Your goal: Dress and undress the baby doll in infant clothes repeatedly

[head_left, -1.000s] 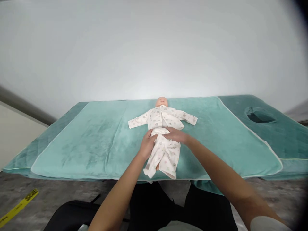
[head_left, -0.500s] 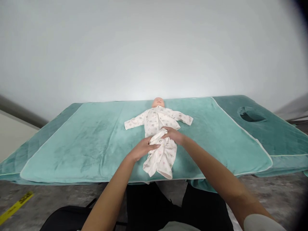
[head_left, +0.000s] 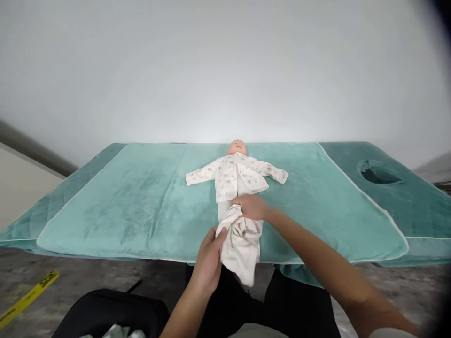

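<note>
A baby doll (head_left: 237, 147) lies on its back, head toward the wall, in a white patterned baby jacket (head_left: 227, 180) with both sleeves spread wide. Below the jacket hem, part of a white leg or lower body shows. My left hand (head_left: 210, 251) grips the left edge of white patterned baby pants (head_left: 243, 249), thumb on top. At the waistband by the doll's lower body, my right hand (head_left: 251, 207) is closed on the same pants, its fingertips partly hidden. The cloth is bunched between both hands and hangs toward me over the bed's near edge.
A green plush cover (head_left: 116, 202) spreads over the massage bed, which has a face hole (head_left: 378, 173) at the right. A white wall (head_left: 225, 70) stands behind. Below left are a black seat or bag (head_left: 112, 310) and yellow floor tape (head_left: 30, 298).
My left hand has moved down toward me, drawing the pants lower so their end passes the bed's edge. My right hand has shifted slightly down. More of the doll's white lower body shows.
</note>
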`<state>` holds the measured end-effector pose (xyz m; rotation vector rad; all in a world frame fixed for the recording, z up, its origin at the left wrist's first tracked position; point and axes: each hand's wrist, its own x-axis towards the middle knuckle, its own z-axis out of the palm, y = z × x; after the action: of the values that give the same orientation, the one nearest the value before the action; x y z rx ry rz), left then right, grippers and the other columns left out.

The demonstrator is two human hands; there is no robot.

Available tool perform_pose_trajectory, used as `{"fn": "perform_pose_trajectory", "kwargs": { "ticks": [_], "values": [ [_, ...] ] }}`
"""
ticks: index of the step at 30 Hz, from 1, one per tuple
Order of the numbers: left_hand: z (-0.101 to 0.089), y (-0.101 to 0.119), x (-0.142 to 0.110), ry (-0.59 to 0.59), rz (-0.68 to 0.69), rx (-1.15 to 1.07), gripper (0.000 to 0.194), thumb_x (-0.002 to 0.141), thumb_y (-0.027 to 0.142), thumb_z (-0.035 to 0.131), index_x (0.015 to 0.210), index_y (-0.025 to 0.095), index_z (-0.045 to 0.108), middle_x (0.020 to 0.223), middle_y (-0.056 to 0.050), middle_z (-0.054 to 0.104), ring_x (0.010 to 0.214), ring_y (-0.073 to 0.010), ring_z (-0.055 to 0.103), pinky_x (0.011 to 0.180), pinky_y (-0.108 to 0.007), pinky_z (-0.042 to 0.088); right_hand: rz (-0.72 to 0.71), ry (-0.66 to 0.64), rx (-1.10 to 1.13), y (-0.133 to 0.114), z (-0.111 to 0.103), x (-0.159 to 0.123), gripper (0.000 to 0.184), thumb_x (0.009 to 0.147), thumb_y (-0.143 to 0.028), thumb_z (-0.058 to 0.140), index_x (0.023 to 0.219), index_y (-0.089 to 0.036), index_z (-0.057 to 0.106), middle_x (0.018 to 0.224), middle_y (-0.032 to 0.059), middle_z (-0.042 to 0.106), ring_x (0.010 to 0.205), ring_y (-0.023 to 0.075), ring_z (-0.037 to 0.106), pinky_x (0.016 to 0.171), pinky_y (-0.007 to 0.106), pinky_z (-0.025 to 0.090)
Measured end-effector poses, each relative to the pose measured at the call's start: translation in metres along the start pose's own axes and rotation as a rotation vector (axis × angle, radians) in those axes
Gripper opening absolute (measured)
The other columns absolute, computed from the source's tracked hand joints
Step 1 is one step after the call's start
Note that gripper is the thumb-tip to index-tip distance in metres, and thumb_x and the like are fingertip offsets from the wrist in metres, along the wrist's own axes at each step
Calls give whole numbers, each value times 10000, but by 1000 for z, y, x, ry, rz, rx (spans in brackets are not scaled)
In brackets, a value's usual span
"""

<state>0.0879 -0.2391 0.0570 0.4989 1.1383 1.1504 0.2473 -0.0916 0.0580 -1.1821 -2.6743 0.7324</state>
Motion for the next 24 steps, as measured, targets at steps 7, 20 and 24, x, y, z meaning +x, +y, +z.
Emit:
{"fn": "perform_pose_trajectory", "kwargs": {
  "ticks": [7,20,24],
  "values": [
    [-47,-32,2,169,90,170,437,767,537,740,1000,169,696,922,-50,713,836,-189,634,737,-274,480,54,-65,-164,-14,15,2,208,788,-381,716,929,-229,695,887,40,720,815,211,627,602,272,301],
    [-46,10,69,5,347,643,400,852,601,594,817,202,605,735,4,566,709,-178,501,641,-278,381,202,332,288,-3,43,-10,110,883,-301,565,962,-231,598,921,30,688,851,226,607,704,304,370],
    [-41,26,96,16,478,615,408,822,591,618,709,202,571,657,17,525,665,-160,470,625,-271,365,225,332,482,-1,38,-13,152,874,-378,577,921,-234,572,907,6,681,857,215,614,717,292,397]
  ]
}}
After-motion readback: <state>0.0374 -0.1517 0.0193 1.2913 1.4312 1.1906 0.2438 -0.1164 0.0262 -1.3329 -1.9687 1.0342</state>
